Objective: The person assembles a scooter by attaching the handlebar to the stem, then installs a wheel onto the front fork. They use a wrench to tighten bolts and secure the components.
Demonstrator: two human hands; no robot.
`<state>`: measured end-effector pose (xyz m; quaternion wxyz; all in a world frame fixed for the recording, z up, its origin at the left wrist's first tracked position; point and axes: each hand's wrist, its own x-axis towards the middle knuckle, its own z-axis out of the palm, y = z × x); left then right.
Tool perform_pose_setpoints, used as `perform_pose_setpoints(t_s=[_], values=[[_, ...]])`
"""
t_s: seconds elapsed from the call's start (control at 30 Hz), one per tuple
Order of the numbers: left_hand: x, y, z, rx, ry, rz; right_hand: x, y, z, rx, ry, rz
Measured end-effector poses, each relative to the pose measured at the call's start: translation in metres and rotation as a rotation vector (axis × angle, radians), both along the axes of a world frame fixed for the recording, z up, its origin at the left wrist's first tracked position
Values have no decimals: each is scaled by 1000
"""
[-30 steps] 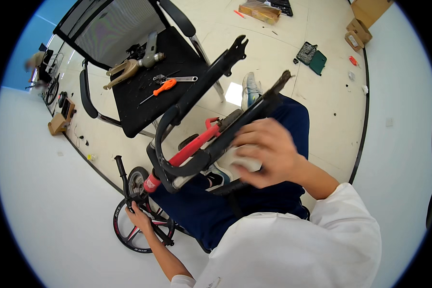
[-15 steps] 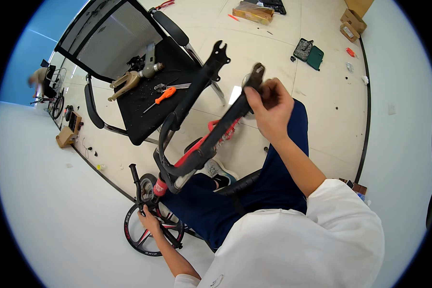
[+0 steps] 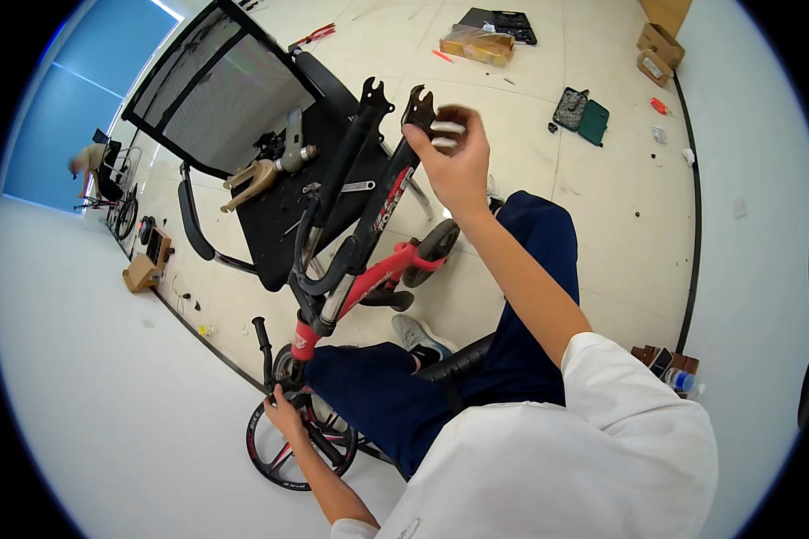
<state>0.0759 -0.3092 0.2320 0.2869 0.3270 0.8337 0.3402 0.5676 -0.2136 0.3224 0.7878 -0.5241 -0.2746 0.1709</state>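
A small red bicycle frame (image 3: 377, 280) is turned upside down in front of me. Its black suspension fork (image 3: 388, 202) points up and away, both slotted ends free of a wheel. My right hand (image 3: 457, 162) is closed at the end of the right fork leg, thumb against it and fingers curled, slightly blurred. Lower left, my left hand (image 3: 284, 415) wraps around the black handlebar (image 3: 265, 352) near its middle. Below the fork is the red head tube (image 3: 304, 341). A spoked wheel (image 3: 265, 463) with a black tyre lies beyond my left hand; another wheel (image 3: 433, 251) shows behind the frame.
A black mesh chair (image 3: 270, 225) bears a tan fork part (image 3: 253, 184) and a wrench (image 3: 358, 187). Across the floor lie a green case (image 3: 591, 117), cardboard boxes (image 3: 658, 49) and a black toolbox (image 3: 512, 25). Far left, another person (image 3: 90, 162) is beside a bicycle.
The fork has swung left, bringing both legs side by side before the chair. My right hand moved left and up with it. My left hand keeps hold of the handlebar.
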Motion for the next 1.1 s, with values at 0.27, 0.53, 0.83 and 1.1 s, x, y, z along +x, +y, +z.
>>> perform_pose_setpoints(t_s=[0.27,0.53,0.83,1.1], values=[[-38,-16,-24,35,212,-19,12,12,24,-13,-643,-228],[-31,-31,63,5,215,-64,-39,-31,83,-30,-703,-218],[-70,-43,40,-24,115,-14,-59,-35,91,-73,-803,-214],[-59,-44,56,39,169,-57,-137,-75,108,125,-993,228]])
